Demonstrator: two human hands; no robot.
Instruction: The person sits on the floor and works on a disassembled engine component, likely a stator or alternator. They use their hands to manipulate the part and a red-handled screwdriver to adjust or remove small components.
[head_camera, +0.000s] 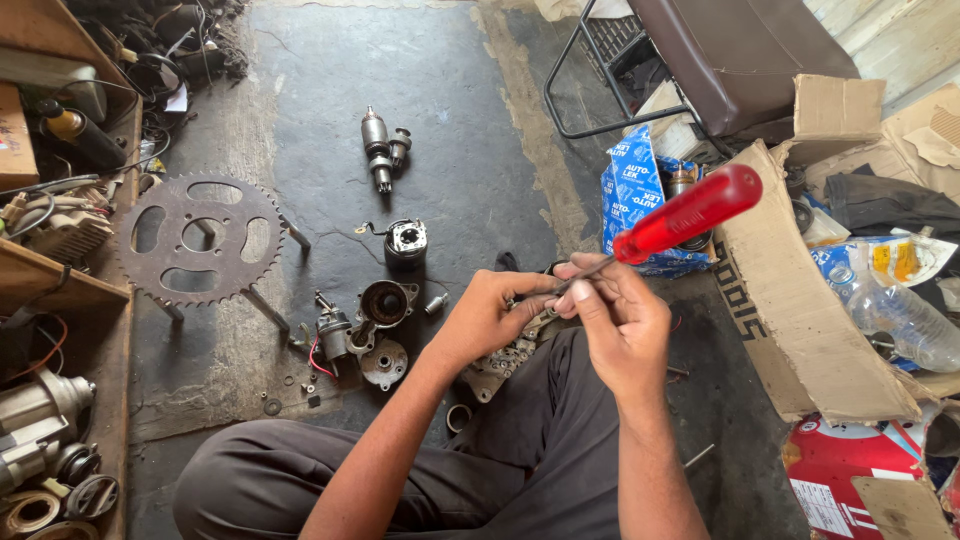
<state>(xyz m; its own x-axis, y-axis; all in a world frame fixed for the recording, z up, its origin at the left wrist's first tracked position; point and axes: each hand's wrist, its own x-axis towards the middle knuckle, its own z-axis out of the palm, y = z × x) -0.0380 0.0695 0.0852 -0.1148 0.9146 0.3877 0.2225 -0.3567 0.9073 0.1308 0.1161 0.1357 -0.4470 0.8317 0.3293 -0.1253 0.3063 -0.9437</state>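
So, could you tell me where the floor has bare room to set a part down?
Bare floor lies above the armature, and between it and the chair frame. It is crowded around the sprocket, the motor parts and the cardboard box.

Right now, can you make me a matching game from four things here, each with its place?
Things:
1. screwdriver
2. sprocket
3. plastic bottle
4. metal part

Places:
A. lying in the cardboard box at the right
B. on the floor at the left
C. held in the left hand
D. held in the right hand

Pairs: 1-D, 2-B, 3-A, 4-C
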